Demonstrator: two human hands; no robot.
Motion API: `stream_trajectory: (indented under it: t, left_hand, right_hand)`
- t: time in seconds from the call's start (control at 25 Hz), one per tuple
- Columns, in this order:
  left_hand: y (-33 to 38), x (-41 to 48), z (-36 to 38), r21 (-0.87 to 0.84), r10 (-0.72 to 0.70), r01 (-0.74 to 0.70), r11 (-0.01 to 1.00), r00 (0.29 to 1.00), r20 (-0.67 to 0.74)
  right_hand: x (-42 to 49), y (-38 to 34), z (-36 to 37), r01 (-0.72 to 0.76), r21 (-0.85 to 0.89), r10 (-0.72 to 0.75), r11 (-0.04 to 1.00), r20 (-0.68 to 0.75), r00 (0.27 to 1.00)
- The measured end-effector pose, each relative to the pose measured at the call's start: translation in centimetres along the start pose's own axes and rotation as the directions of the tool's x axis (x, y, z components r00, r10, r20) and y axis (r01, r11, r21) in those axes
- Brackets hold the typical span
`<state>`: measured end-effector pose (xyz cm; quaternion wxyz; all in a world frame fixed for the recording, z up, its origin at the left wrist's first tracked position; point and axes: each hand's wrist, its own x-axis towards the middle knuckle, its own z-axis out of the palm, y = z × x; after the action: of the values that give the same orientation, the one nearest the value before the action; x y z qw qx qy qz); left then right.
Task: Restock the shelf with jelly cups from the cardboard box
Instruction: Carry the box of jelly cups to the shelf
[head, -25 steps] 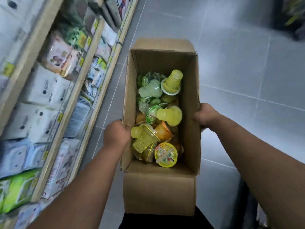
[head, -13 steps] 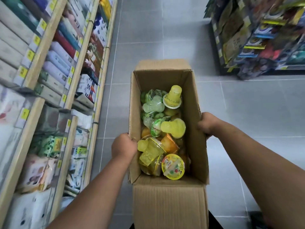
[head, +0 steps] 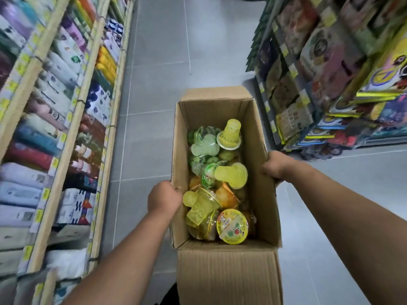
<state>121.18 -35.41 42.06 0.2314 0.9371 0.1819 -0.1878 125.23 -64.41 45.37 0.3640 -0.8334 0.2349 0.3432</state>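
Observation:
An open cardboard box point(head: 229, 269) is held out in front of me above the floor, flaps folded outward. Inside lie several jelly cups point(head: 220, 179) in yellow, green and orange, piled loosely; one with a yellow printed lid point(head: 232, 226) faces up at the near end. My left hand point(head: 164, 198) grips the box's left wall, fingers curled over the rim. My right hand point(head: 276, 165) grips the right wall the same way.
A wooden shelf unit point(head: 66, 137) packed with boxed goods and yellow price tags runs along the left. A display rack point(head: 326, 84) of colourful packets stands at the right. Grey tiled aisle floor point(head: 167, 62) stretches ahead between them.
The view has swung up and along the aisle; the left shelves slid past and the right rack came closer. Both hands keep the same grip on the box.

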Motion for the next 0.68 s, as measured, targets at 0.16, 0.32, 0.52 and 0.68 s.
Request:
stream_trajectory:
  t: [0.16,0.32,0.52,0.68]
  left_hand:
    - [8.9,13.1,-2.3,0.034,0.059,-0.061,0.998,0.997,0.044]
    - [17.2,23.4,-4.3,0.071,0.092,-0.095,0.993,0.994,0.051]
    - [29.4,37.7,-4.5,0.066,0.117,-0.121,0.99,0.991,0.061]
    - [37.0,48.0,-1.1,0.033,0.053,-0.054,0.998,0.997,0.051]
  right_hand:
    - [9.1,-7.3,-8.4,-0.016,0.034,0.018,0.999,-0.037,0.999]
    - [17.0,-12.9,-15.8,-0.041,0.038,0.044,0.998,-0.072,0.996]
    - [31.6,-17.8,-25.3,-0.062,0.098,0.069,0.993,-0.066,0.995]
    - [44.4,-21.0,-32.0,-0.066,0.04,0.068,0.997,-0.055,0.996]
